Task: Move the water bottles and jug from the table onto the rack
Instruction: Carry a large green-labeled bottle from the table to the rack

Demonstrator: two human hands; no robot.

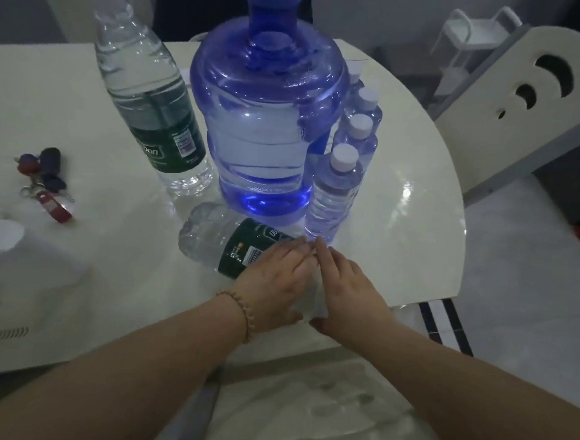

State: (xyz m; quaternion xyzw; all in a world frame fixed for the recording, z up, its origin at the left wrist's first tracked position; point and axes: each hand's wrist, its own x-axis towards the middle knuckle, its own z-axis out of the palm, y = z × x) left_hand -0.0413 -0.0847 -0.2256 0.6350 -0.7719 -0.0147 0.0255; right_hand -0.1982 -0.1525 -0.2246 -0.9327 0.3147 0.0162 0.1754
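Dim, bluish light fills the room and glints off the glossy white rounded worktop (403,200). Right of the worktop stands a cream chair back with crescent cut-outs (528,133), on pale floor tiles (532,322).

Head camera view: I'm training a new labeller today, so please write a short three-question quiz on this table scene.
1. True or false: the blue water jug stands upright on the white table.
2. Multiple choice: the green-label bottle that the left hand and right hand touch is A) upright B) on its side C) upside down.
3. Short answer: on which side of the jug, in the picture, stands the row of small white-capped bottles?
Key: 1 true; 2 B; 3 right.
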